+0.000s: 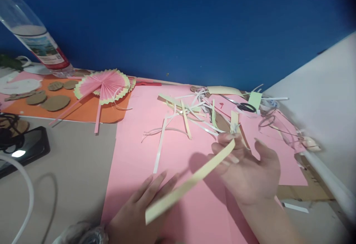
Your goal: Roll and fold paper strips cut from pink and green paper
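At bottom centre the left hand (133, 214) lies over pink paper (133, 155), fingers slightly spread. A pale yellow strip (191, 181) slants above it toward right of centre, held between the fingers of the upturned right hand (253, 173). Beyond are black-handled scissors (247, 107) at centre right and a pink fan (104, 80) at upper left

A narrow pale-yellow paper strip (191, 180) slants, raised above flat pink paper (133, 147), one end free.
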`<move>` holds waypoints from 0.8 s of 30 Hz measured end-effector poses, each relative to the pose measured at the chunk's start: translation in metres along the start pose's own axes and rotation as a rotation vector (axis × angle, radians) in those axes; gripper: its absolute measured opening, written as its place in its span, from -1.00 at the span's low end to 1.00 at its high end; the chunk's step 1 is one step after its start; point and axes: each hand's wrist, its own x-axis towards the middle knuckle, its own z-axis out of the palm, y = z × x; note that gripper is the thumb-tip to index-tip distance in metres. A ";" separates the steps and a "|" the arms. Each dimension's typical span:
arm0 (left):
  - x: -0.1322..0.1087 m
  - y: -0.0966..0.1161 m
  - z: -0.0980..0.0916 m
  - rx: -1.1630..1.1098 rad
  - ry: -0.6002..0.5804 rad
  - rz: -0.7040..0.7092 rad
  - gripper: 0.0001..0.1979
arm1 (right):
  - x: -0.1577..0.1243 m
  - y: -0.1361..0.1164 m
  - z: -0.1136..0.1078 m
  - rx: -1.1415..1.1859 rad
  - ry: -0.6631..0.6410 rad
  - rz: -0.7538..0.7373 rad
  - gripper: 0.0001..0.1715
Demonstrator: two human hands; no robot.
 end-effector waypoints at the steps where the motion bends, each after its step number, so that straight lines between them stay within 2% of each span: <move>1: 0.000 0.002 0.000 -0.009 -0.015 -0.029 -0.38 | -0.001 0.001 0.002 0.046 -0.046 0.040 -0.40; 3: -0.001 0.005 -0.001 -0.018 -0.040 -0.071 -0.35 | -0.001 0.004 0.007 0.092 -0.204 0.139 -0.46; 5: -0.001 0.007 -0.003 -0.048 -0.068 -0.093 -0.32 | -0.001 0.010 0.013 0.038 -0.370 0.250 -0.53; 7: 0.000 0.005 -0.008 -0.105 -0.090 -0.121 -0.29 | 0.000 0.018 0.017 -0.070 -0.455 0.312 -0.59; 10: 0.003 -0.003 -0.017 -0.163 -0.071 -0.144 -0.33 | -0.001 0.025 0.023 -0.172 -0.482 0.271 -0.61; 14: 0.006 -0.010 -0.023 -0.131 -0.073 -0.140 -0.39 | -0.003 0.023 0.027 -0.228 -0.526 0.238 -0.61; 18: 0.003 -0.002 -0.022 -0.123 -0.171 -0.041 -0.27 | -0.004 0.019 0.029 -0.268 -0.572 0.235 -0.64; 21: -0.001 0.003 -0.018 -0.120 -0.212 -0.027 -0.37 | -0.003 0.021 0.028 -0.215 -0.591 0.253 -0.65; 24: -0.002 0.001 -0.015 -0.296 -0.092 0.009 -0.49 | -0.004 0.022 0.025 -0.137 -0.570 0.206 -0.68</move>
